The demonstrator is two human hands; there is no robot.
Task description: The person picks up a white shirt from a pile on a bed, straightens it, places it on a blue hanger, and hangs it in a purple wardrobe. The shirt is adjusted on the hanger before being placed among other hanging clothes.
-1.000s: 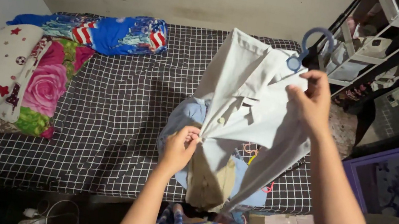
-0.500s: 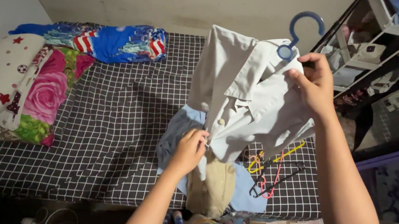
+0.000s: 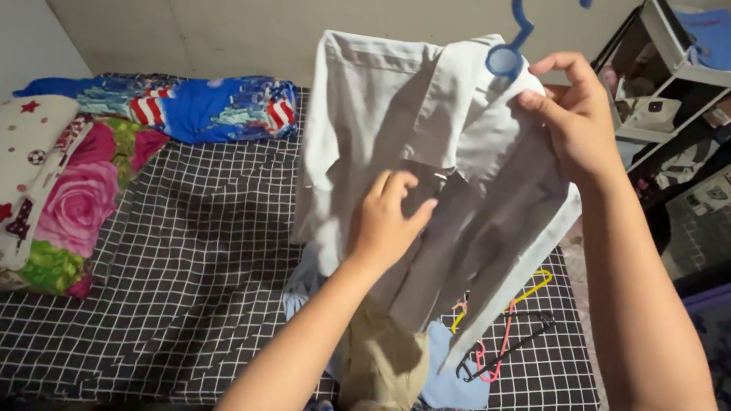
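So the person's got a pale grey-blue shirt [image 3: 377, 129] held up in the upper middle of the frame, hanging on a blue plastic hanger [image 3: 525, 16] whose hook pokes up to the top edge. The right hand [image 3: 576, 112] is pinching the shirt's collar just below the hanger's neck, fingers clamped on the fabric. The left hand [image 3: 388, 219] is at the shirt's front, about mid-frame, fingers spread a bit and pressed against the cloth; can't tell if it's actually gripping anything.

Below all that is a bed with a black-and-white checked sheet [image 3: 183, 245]. A pile of clothes [image 3: 384, 365] sits at its near edge, with a few coloured hangers [image 3: 501, 339] lying to the right. Pillows [image 3: 0, 167] are stacked at the left.
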